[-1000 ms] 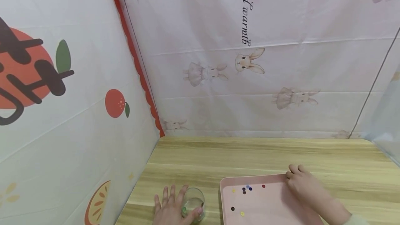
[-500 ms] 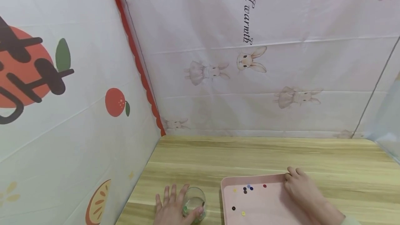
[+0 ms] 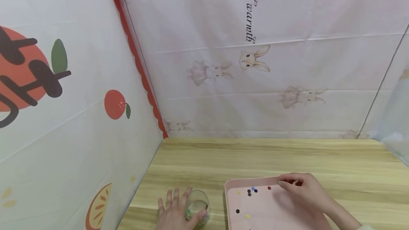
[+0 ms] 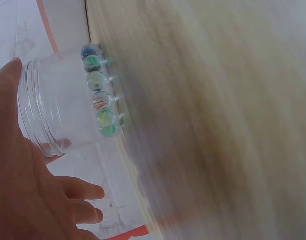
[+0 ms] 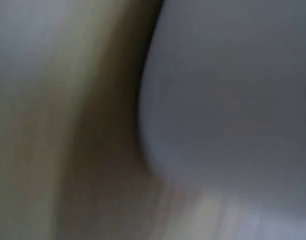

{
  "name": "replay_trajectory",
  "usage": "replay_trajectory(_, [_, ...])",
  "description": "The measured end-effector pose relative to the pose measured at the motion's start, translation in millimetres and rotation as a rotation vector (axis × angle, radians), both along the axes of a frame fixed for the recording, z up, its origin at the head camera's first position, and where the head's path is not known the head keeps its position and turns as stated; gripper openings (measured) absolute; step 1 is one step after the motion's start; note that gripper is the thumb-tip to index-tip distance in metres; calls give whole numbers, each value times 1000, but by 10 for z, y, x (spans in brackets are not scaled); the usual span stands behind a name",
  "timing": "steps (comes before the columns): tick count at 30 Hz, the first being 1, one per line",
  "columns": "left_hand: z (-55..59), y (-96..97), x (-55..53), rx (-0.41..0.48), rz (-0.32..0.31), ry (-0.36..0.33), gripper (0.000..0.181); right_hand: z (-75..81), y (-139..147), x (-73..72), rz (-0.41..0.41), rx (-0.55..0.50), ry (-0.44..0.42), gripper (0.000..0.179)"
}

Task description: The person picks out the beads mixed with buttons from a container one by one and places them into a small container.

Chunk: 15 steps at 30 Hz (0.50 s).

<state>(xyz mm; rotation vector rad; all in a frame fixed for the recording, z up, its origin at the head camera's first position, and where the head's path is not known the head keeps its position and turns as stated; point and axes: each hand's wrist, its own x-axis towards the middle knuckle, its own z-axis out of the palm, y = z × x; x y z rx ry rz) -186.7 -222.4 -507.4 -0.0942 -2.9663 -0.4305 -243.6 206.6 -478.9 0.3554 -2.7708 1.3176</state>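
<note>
My left hand point(image 3: 175, 211) holds a clear jar point(image 3: 197, 201) that stands on the table left of the tray. In the left wrist view, thumb and index finger reach round the threaded mouth of the jar point(image 4: 58, 100), the other fingers apart from it. Several glass marbles point(image 4: 97, 81) lie on its bottom. My right hand point(image 3: 308, 191) is at the far right part of the pink tray point(image 3: 271, 219), fingers bent and thumb tip by the rim; whether it pinches anything is hidden. Several small buttons, such as a yellow button point(image 3: 247, 216) and a red button point(image 3: 269, 188), lie in the tray.
The wood-grain table point(image 3: 255, 155) runs back to a rabbit-print curtain point(image 3: 217, 113). A fruit-print curtain point(image 3: 80, 134) borders it on the left. The right wrist view is blurred, with a pale grey surface point(image 5: 227, 100) very close.
My right hand has turned and shifted left along the tray's far rim, and its thumb now shows. The left hand keeps its hold on the jar. The head view shifted slightly.
</note>
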Motion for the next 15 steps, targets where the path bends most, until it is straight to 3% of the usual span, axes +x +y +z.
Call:
replay_trajectory(3, [17,2,4,10,-1,-14,88,67,-40,42,-14,-189,-176,37])
replay_trajectory(5, [27,1,6,18,0,-23,89,109,-70,53,-2,-259,-227,38])
replay_trajectory(15, [33,11,10,22,4,-11,88,259,-244,14,103,-411,-189,29])
